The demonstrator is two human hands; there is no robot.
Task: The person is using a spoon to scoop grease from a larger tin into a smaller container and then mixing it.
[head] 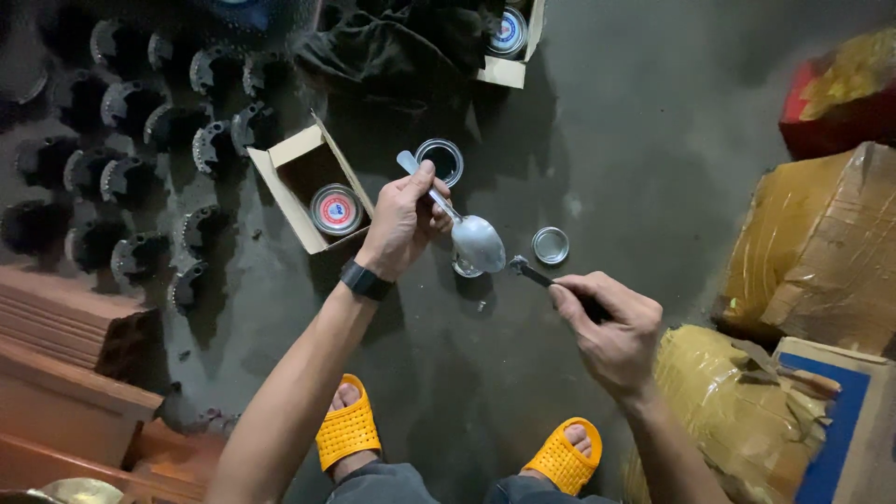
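- Spoon [476, 241], shiny rounded metal, sits in your left hand [403, 222], grip closed around its handle.
- Your right hand [611, 327] pinches a slim dark tool [534, 272], tip at the bowl's 4 o'clock.
- Round metal lid [550, 245] lies on the floor.

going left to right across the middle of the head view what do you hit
dark metal parts → open cardboard box → left hand → spoon → small round lid → right hand → taped packages
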